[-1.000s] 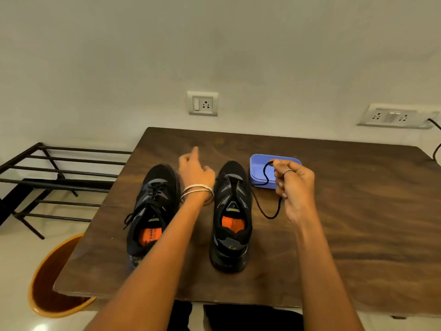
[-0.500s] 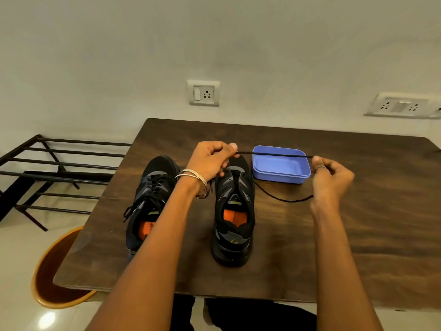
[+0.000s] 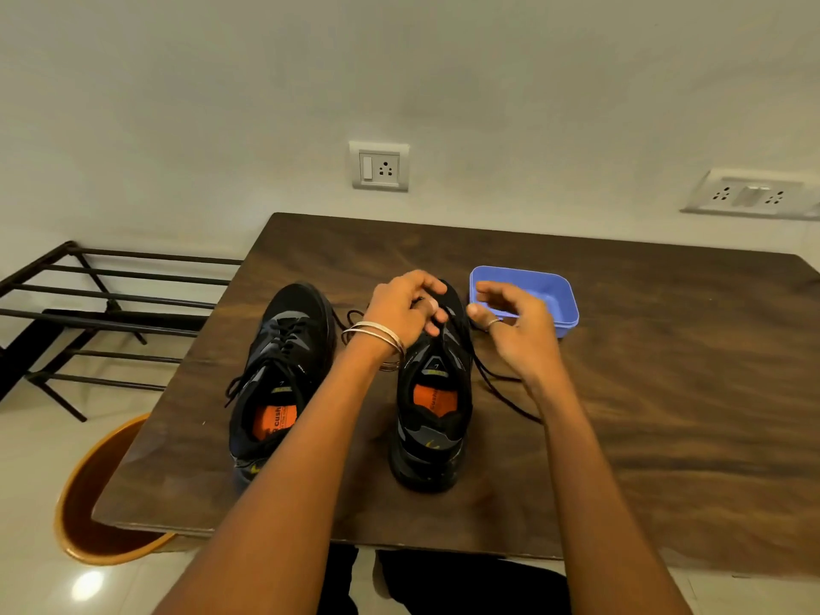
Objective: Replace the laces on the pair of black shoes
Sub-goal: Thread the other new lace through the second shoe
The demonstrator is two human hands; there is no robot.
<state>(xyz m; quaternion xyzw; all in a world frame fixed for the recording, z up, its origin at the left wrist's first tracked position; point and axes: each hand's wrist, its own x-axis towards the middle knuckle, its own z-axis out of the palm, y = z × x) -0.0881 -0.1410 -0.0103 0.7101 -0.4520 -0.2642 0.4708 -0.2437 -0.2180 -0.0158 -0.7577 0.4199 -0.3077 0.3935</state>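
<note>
1. Table (image 3: 665, 392): dark wood-grain top, rectangular, its far edge against the wall.
2. Left shoe (image 3: 284, 370): black mesh trainer with an orange insole, fully laced, near the table's left edge.
3. Right shoe (image 3: 432, 415): matching trainer, mid-table, toe pointing to the far edge.
4. Lace (image 3: 497, 383): thin black cord trailing from the right shoe's toe end across the wood.
5. Left hand (image 3: 399, 312): bangled wrist; fingers curled over the toe end, apparently pinching the lace, though the contact is hard to see.
6. Right hand (image 3: 514, 330): ringed, fingers loosely spread, holding nothing.
7. Tub (image 3: 550, 290): shallow blue plastic, rounded corners, just beside the right shoe.
</note>
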